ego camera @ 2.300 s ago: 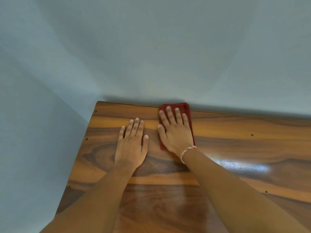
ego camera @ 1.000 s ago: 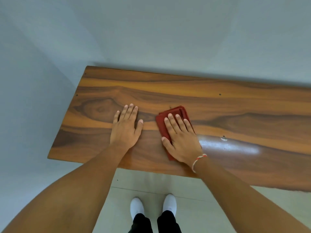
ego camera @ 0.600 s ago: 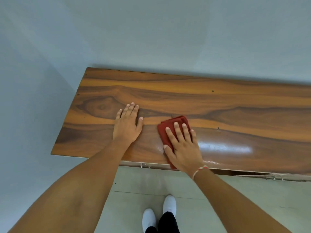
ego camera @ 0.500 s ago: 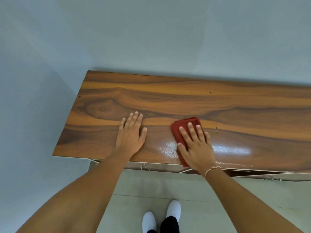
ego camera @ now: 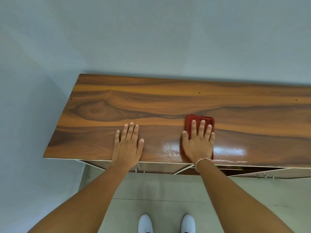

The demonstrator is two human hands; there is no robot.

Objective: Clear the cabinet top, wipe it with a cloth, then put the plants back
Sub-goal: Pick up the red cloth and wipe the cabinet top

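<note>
The wooden cabinet top [ego camera: 151,101] stretches across the view, bare of any plants. A folded red cloth [ego camera: 198,120] lies flat on it near the front edge. My right hand [ego camera: 198,143] presses palm-down on the cloth, fingers spread, covering most of it. My left hand [ego camera: 127,145] rests flat on the bare wood to the left of the cloth, fingers apart and holding nothing. A glossy patch [ego camera: 230,151] shines on the wood beside my right hand.
Pale walls [ego camera: 151,39] meet the cabinet at the back and at the left. Cabinet doors [ego camera: 262,173] hang slightly ajar under the front edge. My white shoes [ego camera: 145,223] stand on the tiled floor below.
My right hand has slid the red cloth from the back edge toward the front, then to the right along the top. My left hand stays flat on the wood.
</note>
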